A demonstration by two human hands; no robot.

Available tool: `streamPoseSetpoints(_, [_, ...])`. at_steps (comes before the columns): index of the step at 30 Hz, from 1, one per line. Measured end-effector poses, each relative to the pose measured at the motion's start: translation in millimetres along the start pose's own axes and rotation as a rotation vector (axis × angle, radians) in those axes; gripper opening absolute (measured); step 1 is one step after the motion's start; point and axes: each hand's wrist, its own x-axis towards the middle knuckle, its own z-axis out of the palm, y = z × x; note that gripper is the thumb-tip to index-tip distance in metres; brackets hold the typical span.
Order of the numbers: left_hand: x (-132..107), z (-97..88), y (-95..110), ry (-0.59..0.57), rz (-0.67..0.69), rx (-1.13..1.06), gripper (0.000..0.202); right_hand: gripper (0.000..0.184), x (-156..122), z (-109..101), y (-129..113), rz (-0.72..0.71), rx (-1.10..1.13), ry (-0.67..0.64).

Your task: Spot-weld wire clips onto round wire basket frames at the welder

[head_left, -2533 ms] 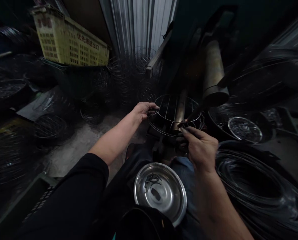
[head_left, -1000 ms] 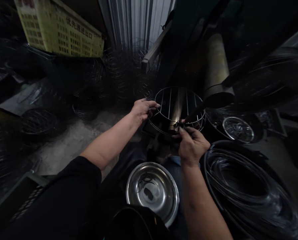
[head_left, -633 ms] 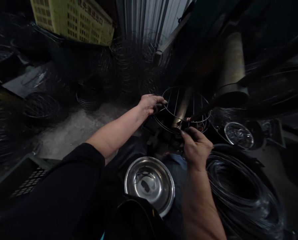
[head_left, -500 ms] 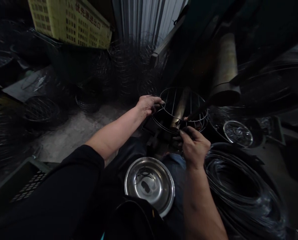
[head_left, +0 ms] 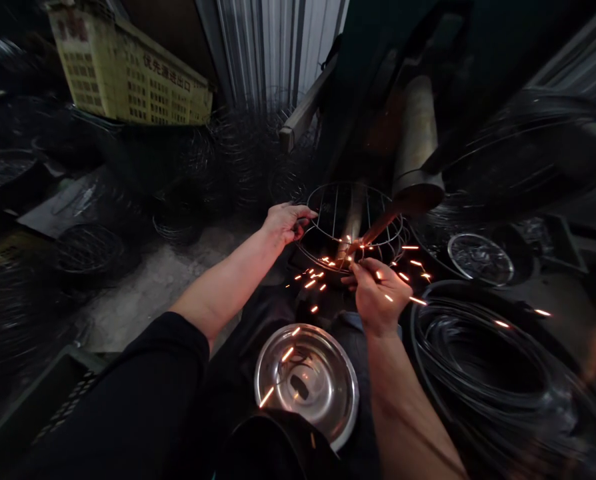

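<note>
A person seen from their own head height sat in a dim workshop, both bare arms stretched forward over the lap. The left hand point(head_left: 287, 223) reached the left side of a round wire frame point(head_left: 335, 213), its thumb and fingers pinching the upper ring there. The frame was ahead of the person, between the two hands, with one ring above another and thin straight bars running across the upper one. The right hand point(head_left: 382, 293) was at the near edge of the frame, its fingers curled and drawn close together at the tips; glare and shadow hid whether they pinched the rim or a small piece.

A thick metal cylinder point(head_left: 418, 133) hung above and to the right, and a slanting dark rod point(head_left: 379, 225) ran from its lower end to the frame's near edge. A second, brassy bar point(head_left: 357, 207) showed through the frame. Orange sparks point(head_left: 310, 284) flew out around the right fingertips, some streaking over the bowl and toward the right.

A shiny steel bowl point(head_left: 335, 390) rested at the lap, with a few thin dark curved pieces point(head_left: 298, 360) inside. To the right lay a large coil of wire point(head_left: 483, 380). A yellow plastic crate point(head_left: 138, 83) stood at the far left, near a corrugated wall point(head_left: 283, 53).
</note>
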Motion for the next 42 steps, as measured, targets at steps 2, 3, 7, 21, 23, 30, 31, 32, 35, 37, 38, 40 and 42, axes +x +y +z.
streamPoseSetpoints(2, [-1, -0.3, 0, 0.006, -0.004, 0.004, 0.032, 0.022, -2, -2, -2, -0.017, -0.035, -0.026])
streamPoseSetpoints(3, [-1, -0.4, 0, 0.006, -0.005, 0.0, 0.032, 0.022, -2, -4, -2, -0.038, -0.06, -0.045])
streamPoseSetpoints(7, [-1, 0.2, 0, -0.004, -0.025, -0.023, 0.03, 0.031, 1, -24, 0, -0.124, -0.116, 0.037])
streamPoseSetpoints(21, [0, -9.5, 2, -0.016, 0.012, -0.08, 0.027, 0.025, 27, -36, -4, -0.177, -0.223, -0.125])
streamPoseSetpoints(23, [1, -12.8, 3, -0.014, 0.013, -0.077, 0.024, 0.024, 23, -31, -10, -0.161, -0.23, -0.137])
streamPoseSetpoints(30, [4, -20.2, 3, 0.012, -0.037, -0.073, 0.02, 0.025, 20, -16, -12, -0.15, -0.22, -0.069])
streamPoseSetpoints(31, [5, -20.4, 2, 0.017, -0.038, -0.075, 0.019, 0.025, 19, -15, -11, -0.148, -0.211, -0.053])
streamPoseSetpoints(32, [5, -20.6, 2, 0.022, -0.039, -0.076, 0.019, 0.024, 19, -14, -10, -0.144, -0.203, -0.042])
streamPoseSetpoints(35, [4, -21.2, 1, 0.038, -0.054, -0.08, 0.02, 0.023, 17, -12, -6, -0.129, -0.182, -0.029])
streamPoseSetpoints(37, [4, -21.9, 1, 0.042, -0.065, -0.082, 0.021, 0.022, 15, -11, -3, -0.133, -0.182, -0.028])
streamPoseSetpoints(38, [3, -22.2, 1, 0.042, -0.069, -0.08, 0.022, 0.022, 14, -11, -2, -0.134, -0.179, -0.024])
streamPoseSetpoints(40, [3, -22.7, 2, 0.042, -0.074, -0.08, 0.025, 0.024, 12, -9, 1, -0.139, -0.17, -0.023])
streamPoseSetpoints(42, [3, -22.9, 2, 0.04, -0.076, -0.08, 0.027, 0.026, 12, -6, 4, -0.146, -0.164, -0.019])
